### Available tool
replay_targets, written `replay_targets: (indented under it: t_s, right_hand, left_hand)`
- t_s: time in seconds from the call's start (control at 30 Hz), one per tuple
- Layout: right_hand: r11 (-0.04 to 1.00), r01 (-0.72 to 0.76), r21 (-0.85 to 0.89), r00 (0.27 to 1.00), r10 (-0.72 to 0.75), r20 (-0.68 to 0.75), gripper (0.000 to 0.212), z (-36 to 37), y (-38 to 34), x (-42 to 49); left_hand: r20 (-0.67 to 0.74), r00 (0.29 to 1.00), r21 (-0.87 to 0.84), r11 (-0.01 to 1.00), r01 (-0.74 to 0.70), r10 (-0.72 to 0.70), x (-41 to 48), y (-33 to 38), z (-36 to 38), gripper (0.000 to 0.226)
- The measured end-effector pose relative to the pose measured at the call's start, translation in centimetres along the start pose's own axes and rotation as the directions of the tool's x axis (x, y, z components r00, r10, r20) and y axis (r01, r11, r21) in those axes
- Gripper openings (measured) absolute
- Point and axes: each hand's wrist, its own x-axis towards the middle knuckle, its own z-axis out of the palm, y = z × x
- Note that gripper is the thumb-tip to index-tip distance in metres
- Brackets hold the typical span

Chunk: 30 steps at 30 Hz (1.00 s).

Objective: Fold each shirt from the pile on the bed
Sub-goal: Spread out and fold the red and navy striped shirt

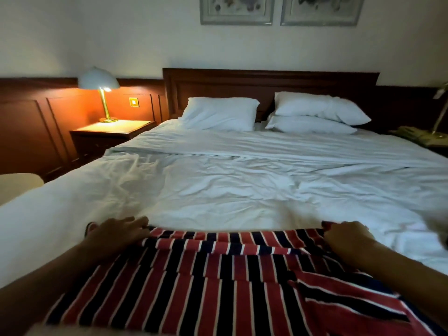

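The red, navy and white striped shirt [218, 282] lies spread across the near end of the white-sheeted bed [242, 185], and the frame's bottom edge cuts off its nearest part. The left hand [118, 230] curls its fingers over the shirt's far left corner. The right hand [346, 235] grips the bunched far right corner. On the wall, two grey-framed pictures [236, 9] are cropped at the top, and their prints are too blurred to make out.
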Motion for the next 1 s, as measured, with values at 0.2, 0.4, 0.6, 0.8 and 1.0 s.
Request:
replay_targets:
  t_s: [0.2, 0.4, 0.6, 0.8, 1.0]
  right_hand:
    - [0.999, 0.04, 0.028, 0.998, -0.038, -0.056, 0.033, 0.6, -0.3, -5.7]
    - [0.984, 0.105, 0.141, 0.918, -0.041, -0.395, 0.024, 0.8, 1.2, -8.9]
    - [0.821, 0.261, 0.509, 0.938, -0.091, -0.334, 0.019, 1.9, 2.5, -9.9]
    - [0.828, 0.143, 0.542, 0.979, -0.038, -0.201, 0.062, 8.0, 3.5, -11.1]
    - [0.593, 0.188, 0.783, 0.917, 0.18, -0.356, 0.014, 10.8, 5.5, -12.1]
  left_hand:
    - [0.378, 0.863, 0.101, 0.942, 0.321, -0.335, -2.5, 2.8, -2.1, 0.032]
    - [0.547, 0.77, -0.156, 0.863, 0.48, -0.329, 1.3, 7.6, -6.4, 0.047]
    - [0.268, 0.962, -0.839, 0.478, 0.258, -0.05, 10.5, 21.5, -11.1, 0.064]
    - [0.1, 0.992, -0.901, 0.43, 0.057, 0.079, 18.0, 31.1, -11.7, 0.05]
    - [-0.105, 0.994, -0.883, 0.458, -0.104, 0.023, 20.4, 33.2, -10.8, 0.023]
